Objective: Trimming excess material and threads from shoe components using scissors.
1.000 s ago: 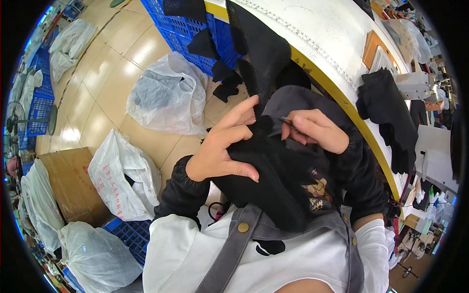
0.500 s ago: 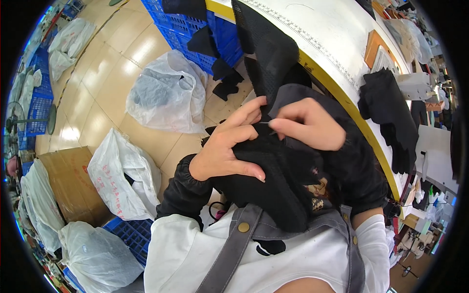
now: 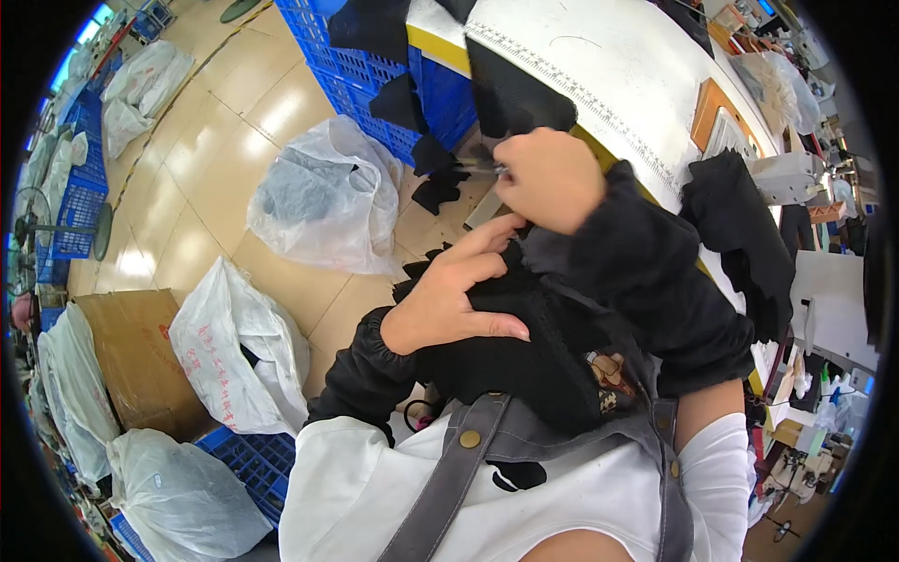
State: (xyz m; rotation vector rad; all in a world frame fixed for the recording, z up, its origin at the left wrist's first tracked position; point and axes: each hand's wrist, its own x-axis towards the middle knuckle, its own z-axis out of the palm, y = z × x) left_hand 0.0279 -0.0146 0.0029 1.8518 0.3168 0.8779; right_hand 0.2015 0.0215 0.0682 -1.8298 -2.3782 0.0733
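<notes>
A stack of black fabric pieces [image 3: 506,361] lies across my lap, over a grey apron [image 3: 440,478]. My left hand [image 3: 459,290] holds the stack from its left side, thumb lying on top and fingers bent at its far edge. Beyond it, near the table edge, my right hand [image 3: 552,183] is closed around a small, thin metal tool [image 3: 483,170]. Motion blurs the tool, so its exact kind cannot be told. Just past the right hand, another black fabric piece [image 3: 515,89] hangs over the table's edge.
A white worktable [image 3: 609,56] with a yellow edge and printed ruler curves along the right, bearing black fabric [image 3: 735,225] beside a sewing machine [image 3: 787,178]. Blue crates [image 3: 449,103] draped with black scraps stand ahead. Plastic bags [image 3: 318,201] and a cardboard box [image 3: 140,356] lie left.
My right hand has moved forward, away from the lap fabric, with the metal tool. The black piece that reached from table to lap now shows only at the table edge. My left hand stays nearly in place.
</notes>
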